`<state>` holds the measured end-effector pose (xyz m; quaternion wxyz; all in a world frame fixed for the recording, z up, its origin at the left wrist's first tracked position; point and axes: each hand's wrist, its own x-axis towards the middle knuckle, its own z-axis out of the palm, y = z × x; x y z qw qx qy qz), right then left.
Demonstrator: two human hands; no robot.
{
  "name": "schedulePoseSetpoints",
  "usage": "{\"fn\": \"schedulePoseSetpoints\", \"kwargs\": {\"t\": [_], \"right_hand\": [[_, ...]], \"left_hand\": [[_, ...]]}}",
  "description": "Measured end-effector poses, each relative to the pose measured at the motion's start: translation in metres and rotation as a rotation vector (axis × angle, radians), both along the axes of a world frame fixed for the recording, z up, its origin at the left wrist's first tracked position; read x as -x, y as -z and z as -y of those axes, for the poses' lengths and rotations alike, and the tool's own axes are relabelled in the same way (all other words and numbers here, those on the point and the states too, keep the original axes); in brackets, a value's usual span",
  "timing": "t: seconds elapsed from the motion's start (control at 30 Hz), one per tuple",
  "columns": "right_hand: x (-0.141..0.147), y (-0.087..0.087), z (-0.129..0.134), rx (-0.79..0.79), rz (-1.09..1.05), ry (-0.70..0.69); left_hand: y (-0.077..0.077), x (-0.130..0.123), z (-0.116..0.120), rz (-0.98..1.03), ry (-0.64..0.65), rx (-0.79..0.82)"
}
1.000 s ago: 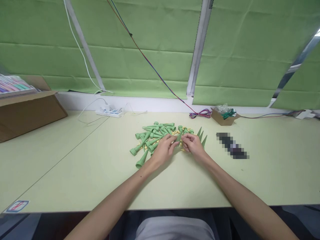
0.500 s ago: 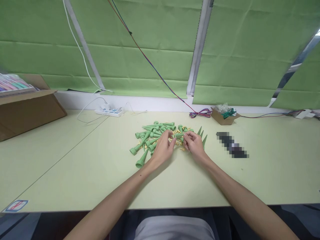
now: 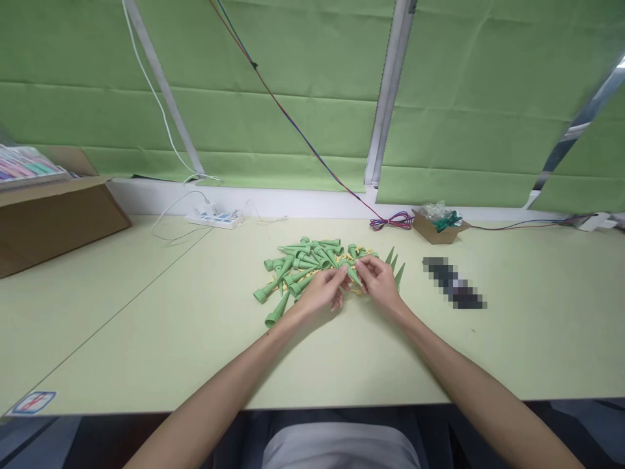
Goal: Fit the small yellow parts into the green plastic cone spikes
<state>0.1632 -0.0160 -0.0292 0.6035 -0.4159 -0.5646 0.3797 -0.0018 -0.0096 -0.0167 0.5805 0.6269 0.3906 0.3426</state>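
Between my two hands is a green plastic watering spike (image 3: pixel 352 275), its tip slanting down to the right. My left hand (image 3: pixel 323 288) is closed on it, thumb and fingers pinching near its wide end. Close beside that end, the thumb and finger of my right hand (image 3: pixel 378 280) are pinched together; what they hold is too small to make out. A loose pile of similar green spikes (image 3: pixel 295 277) lies to the left and behind my hands. Small yellow plastic pieces (image 3: pixel 361 251) lie among and behind them, partly hidden by my fingers. Several spikes (image 3: pixel 400 276) are just right of my right hand.
A pixelated dark object (image 3: pixel 454 284) lies to the right. Behind it stands a small cardboard box (image 3: pixel 436 235) with clear and green plastic inside, beside coiled wires (image 3: pixel 392 221). A power strip (image 3: pixel 217 218) sits at the back left, and a large cardboard box (image 3: pixel 63 221) farther left.
My left hand has turned and come slightly nearer to me. The spike between my hands has swung from roughly level to tip-down. My right hand has barely moved.
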Motion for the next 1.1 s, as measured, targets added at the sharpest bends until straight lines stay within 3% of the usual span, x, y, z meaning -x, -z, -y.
{"fn": "schedulePoseSetpoints", "kwargs": {"t": [0.23, 0.57, 0.8, 0.97, 1.1], "right_hand": [[0.0, 0.0, 0.0, 0.028, 0.0, 0.004], [0.001, 0.0, 0.0, 0.085, -0.031, -0.042], [0.001, 0.002, 0.0, 0.116, -0.01, -0.039], [0.003, 0.001, 0.001, 0.048, 0.003, -0.007], [0.003, 0.001, 0.002, 0.009, -0.013, 0.031]], "left_hand": [[-0.003, 0.003, 0.004, -0.142, 0.006, -0.127], [0.003, 0.0, 0.003, -0.295, -0.155, -0.496], [0.007, 0.0, 0.0, -0.342, -0.226, -0.623], [0.003, -0.002, 0.003, -0.291, -0.274, -0.522], [0.002, -0.003, 0.001, -0.142, -0.196, -0.236]]}}
